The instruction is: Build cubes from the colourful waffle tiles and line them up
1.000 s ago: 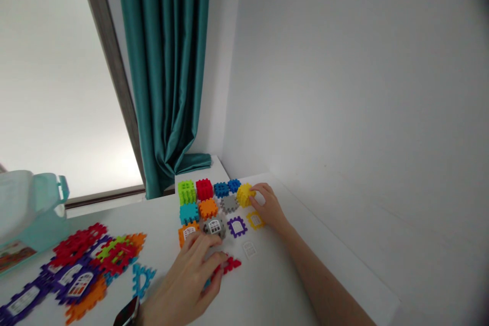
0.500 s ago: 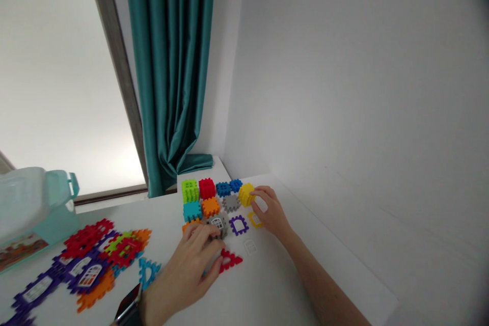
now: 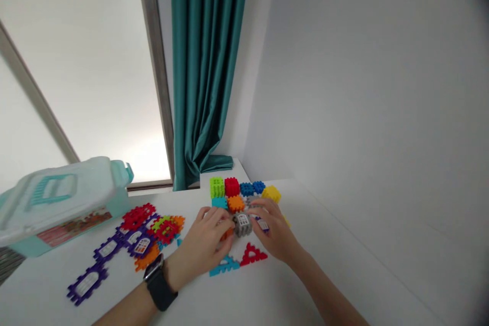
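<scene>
My left hand (image 3: 208,238) is curled over a small stack of orange toothed building tiles (image 3: 227,233), its fingers and thumb around them. Beside that stack stands a pile of grey window tiles (image 3: 242,224). My right hand (image 3: 275,232) reaches in from the right, with bent fingertips and thumb at the right edge of the grey pile. Under its palm a purple window tile (image 3: 263,223) is partly covered. Neat piles of lime-green (image 3: 217,187), red (image 3: 232,187), blue (image 3: 246,189), yellow (image 3: 271,193), teal (image 3: 219,202) and orange tiles (image 3: 236,204) sit just behind.
A red triangle tile (image 3: 252,254) and a blue triangle tile (image 3: 225,266) lie in front of the piles. Loose purple window tiles (image 3: 87,283) and a mixed heap (image 3: 166,229) spread at left. Behind them stands a lidded mint box (image 3: 76,229). A green curtain (image 3: 206,71) hangs behind.
The view has swung left, bringing more of the box into sight. My right hand has left the yellow pile and come to the grey window tiles. My left hand has drawn back toward the orange stack.
</scene>
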Demonstrator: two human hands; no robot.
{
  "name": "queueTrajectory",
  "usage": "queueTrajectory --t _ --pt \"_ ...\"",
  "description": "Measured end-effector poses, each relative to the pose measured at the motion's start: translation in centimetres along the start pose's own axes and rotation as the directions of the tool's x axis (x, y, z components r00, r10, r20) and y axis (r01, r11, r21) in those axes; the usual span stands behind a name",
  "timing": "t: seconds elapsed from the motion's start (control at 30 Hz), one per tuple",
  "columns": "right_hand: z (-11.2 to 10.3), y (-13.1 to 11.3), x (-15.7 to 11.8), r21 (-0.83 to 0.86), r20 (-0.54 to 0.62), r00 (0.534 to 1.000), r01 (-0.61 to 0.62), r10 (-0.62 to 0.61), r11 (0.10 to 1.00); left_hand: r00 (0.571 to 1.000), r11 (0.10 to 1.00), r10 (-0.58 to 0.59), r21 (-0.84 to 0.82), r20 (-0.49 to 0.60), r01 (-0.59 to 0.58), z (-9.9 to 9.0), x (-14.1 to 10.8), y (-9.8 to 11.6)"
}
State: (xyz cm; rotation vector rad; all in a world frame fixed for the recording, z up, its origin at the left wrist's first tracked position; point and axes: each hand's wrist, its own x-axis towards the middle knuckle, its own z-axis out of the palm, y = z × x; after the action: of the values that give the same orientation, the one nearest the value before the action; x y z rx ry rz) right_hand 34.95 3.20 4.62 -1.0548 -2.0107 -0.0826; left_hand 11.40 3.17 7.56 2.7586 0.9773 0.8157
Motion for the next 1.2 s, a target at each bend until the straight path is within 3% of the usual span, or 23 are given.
queueTrajectory --t 0.4,0.77,1.03,1.2 --pt "3.6 -6.3 2.5 0.074 0.100 0.987 0.119 -0.126 0.990 0.986 0.973 -0.167 0.162 -0.009 0.166 -4.8 -7.6 -4.3" --pt "7.2 -11.8 3.1 0.165 0.199 0.961 0.163 -0.194 0.973 0.966 0.944 -0.256 0.224 0.038 0.241 -8.4 -13.2 -6.3" --pt "9.0 -13.5 0.9 0.248 0.283 0.936 0.140 -0.210 0.959 0.925 0.953 -0.281 0.188 0.254 0.238 -11.3 -17.2 -7.8" --pt "9.0 -13.3 -0.1 0.258 0.330 0.921 0.121 -0.205 0.958 0.890 0.945 -0.321 0.169 0.324 0.279 -11.3 -18.8 -8.0"
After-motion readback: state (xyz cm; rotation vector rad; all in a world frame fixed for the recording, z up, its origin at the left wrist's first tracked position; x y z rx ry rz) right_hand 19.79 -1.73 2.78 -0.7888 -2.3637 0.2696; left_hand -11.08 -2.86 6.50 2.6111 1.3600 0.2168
